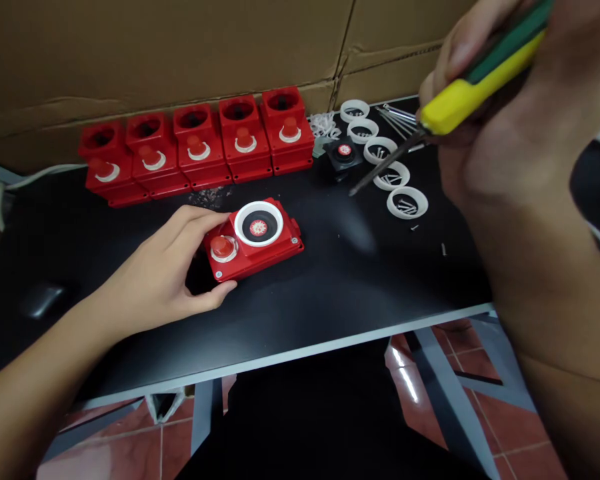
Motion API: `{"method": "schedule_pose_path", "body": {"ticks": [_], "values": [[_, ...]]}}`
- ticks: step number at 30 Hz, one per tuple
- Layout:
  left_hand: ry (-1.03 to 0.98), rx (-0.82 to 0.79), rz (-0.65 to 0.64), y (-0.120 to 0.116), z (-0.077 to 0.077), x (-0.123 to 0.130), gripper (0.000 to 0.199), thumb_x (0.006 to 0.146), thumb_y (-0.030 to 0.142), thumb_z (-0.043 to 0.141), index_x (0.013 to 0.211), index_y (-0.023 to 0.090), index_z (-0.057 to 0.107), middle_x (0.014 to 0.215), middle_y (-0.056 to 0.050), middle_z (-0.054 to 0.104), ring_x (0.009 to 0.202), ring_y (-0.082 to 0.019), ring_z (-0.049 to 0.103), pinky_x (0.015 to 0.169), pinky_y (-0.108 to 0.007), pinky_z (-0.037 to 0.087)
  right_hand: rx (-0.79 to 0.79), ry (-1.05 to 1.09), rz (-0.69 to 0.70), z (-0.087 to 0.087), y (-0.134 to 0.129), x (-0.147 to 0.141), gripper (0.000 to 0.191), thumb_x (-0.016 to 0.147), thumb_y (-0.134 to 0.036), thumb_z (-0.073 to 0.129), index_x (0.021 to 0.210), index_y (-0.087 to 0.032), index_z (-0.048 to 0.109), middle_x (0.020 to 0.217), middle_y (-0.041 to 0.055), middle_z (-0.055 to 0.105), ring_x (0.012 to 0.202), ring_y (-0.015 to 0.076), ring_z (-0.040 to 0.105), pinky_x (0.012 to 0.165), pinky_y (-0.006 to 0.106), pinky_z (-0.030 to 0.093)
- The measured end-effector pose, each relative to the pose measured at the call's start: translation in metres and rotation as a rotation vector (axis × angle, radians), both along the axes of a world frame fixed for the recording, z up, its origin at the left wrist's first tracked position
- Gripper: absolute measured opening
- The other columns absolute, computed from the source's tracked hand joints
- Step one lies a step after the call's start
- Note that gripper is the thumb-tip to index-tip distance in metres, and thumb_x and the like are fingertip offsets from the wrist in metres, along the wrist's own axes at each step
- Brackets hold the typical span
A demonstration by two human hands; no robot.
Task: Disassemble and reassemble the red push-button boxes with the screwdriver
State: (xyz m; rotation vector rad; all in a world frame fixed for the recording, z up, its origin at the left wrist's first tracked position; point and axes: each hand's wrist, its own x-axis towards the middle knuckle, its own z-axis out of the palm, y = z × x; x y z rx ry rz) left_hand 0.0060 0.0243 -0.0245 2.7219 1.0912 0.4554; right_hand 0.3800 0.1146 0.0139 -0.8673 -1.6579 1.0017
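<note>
Five red housings (195, 172) stood side by side along the back of the black bench (350, 280), in front of cardboard (180, 60). Red unit (260, 255): lying apart, nearer me than the row, set slightly askew. I noted its fittings: white ring (238, 227), black disc (271, 224) with a red-and-white emblem inside the ring, red knob (223, 247) on a white collar, screw heads (219, 274) at the two near corners.

Left hand (155, 267): grip fairly wide, spanning the left end of the red unit, fingers at its far side, thumb at its near edge. Right hand (505, 127): raised, blurred on my feed, its grip closed round the yellow-and-green handle of a screwdriver (453, 108). Shaft slanted down to the left; I saw the tip off to the right of the red unit, not touching it.

Five white dishes (423, 200) ran in a slanting line at right, with screws in the nearer ones. Two loose screws (443, 250) lay near the closest dish. A black part (330, 153) with a similar emblem sat just left of the line, near a heap of white pieces (324, 124).
</note>
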Motion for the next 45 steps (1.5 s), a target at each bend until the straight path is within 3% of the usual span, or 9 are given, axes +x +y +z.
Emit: {"method": "schedule_pose_path", "body": {"ticks": [4,11,15,20,24,31,37,41,45], "values": [[0.003,0.021,-0.013,0.0,0.0,0.001,0.075,0.119,0.063,0.06,0.177,0.015,0.059,0.166,-0.015,0.074,0.147,-0.035,0.082,0.125,-0.05,0.076,0.067,0.01,-0.008,-0.013,-0.026,-0.009,0.067,0.111,-0.09,0.079,0.107,-0.024,0.078,0.09,0.0002,0.074,0.079,0.0209,0.087,0.058,0.026,0.059],[0.019,0.045,-0.068,0.001,0.001,0.0,0.058,0.125,0.051,0.067,0.175,0.023,0.059,0.167,-0.018,0.074,0.151,-0.037,0.08,0.132,-0.053,0.073,0.376,0.17,-0.09,-0.015,-0.055,-0.011,0.055,0.111,-0.069,0.094,0.088,-0.021,0.079,0.077,-0.0037,0.065,0.056,0.0068,0.057,0.053,0.026,0.042],[0.014,0.019,-0.086,-0.001,0.003,0.001,0.057,0.127,0.054,0.069,0.175,0.025,0.058,0.168,-0.019,0.073,0.15,-0.039,0.081,0.131,-0.056,0.073,0.489,0.131,-0.034,-0.015,-0.055,-0.007,0.046,0.116,-0.062,0.091,0.09,-0.024,0.085,0.084,-0.0011,0.074,0.058,0.0094,0.058,0.055,0.032,0.043],[0.005,-0.022,-0.093,-0.002,0.008,0.004,0.058,0.13,0.065,0.062,0.176,0.03,0.061,0.165,-0.018,0.074,0.148,-0.04,0.081,0.129,-0.058,0.074,0.508,-0.111,0.11,-0.016,-0.057,0.0,0.031,0.122,-0.038,0.083,0.094,-0.024,0.086,0.083,-0.002,0.077,0.069,0.0148,0.067,0.073,0.037,0.053],[0.013,-0.013,-0.095,-0.003,0.007,0.002,0.062,0.129,0.068,0.064,0.176,0.028,0.059,0.166,-0.019,0.073,0.147,-0.04,0.082,0.128,-0.058,0.075,0.549,-0.176,0.055,-0.012,-0.064,0.005,0.038,0.124,-0.046,0.08,0.093,-0.025,0.084,0.082,-0.002,0.077,0.069,0.0174,0.067,0.072,0.04,0.05],[0.0,-0.039,-0.085,-0.003,0.004,0.002,0.063,0.128,0.069,0.065,0.18,0.034,0.059,0.168,-0.017,0.075,0.151,-0.043,0.081,0.131,-0.063,0.074,0.499,-0.186,-0.006,-0.012,-0.065,0.002,0.042,0.122,-0.057,0.083,0.091,-0.029,0.085,0.082,-0.0037,0.079,0.072,0.0149,0.074,0.074,0.036,0.056],[-0.011,-0.04,-0.107,-0.001,0.005,-0.001,0.065,0.127,0.066,0.069,0.181,0.032,0.059,0.167,-0.02,0.076,0.148,-0.045,0.082,0.129,-0.066,0.074,0.439,-0.137,0.004,-0.013,-0.062,0.0,0.031,0.118,-0.049,0.089,0.094,-0.03,0.09,0.086,-0.0027,0.082,0.074,0.0168,0.076,0.079,0.038,0.06],[0.01,-0.053,-0.104,-0.001,0.004,-0.002,0.062,0.127,0.069,0.068,0.176,0.031,0.062,0.167,-0.019,0.077,0.15,-0.041,0.082,0.13,-0.06,0.074,0.353,-0.043,0.065,-0.012,-0.062,-0.003,0.028,0.097,-0.047,0.11,0.092,-0.029,0.09,0.095,-0.0002,0.088,0.08,0.0208,0.079,0.071,0.038,0.063],[0.013,-0.068,-0.118,-0.002,0.003,0.0,0.063,0.127,0.07,0.068,0.177,0.034,0.06,0.168,-0.018,0.077,0.149,-0.042,0.083,0.128,-0.062,0.075,0.185,0.091,0.191,-0.018,-0.061,-0.007,0.03,0.081,-0.032,0.118,0.096,-0.03,0.092,0.104,0.0019,0.091,0.087,0.0247,0.084,0.067,0.039,0.069]]}}
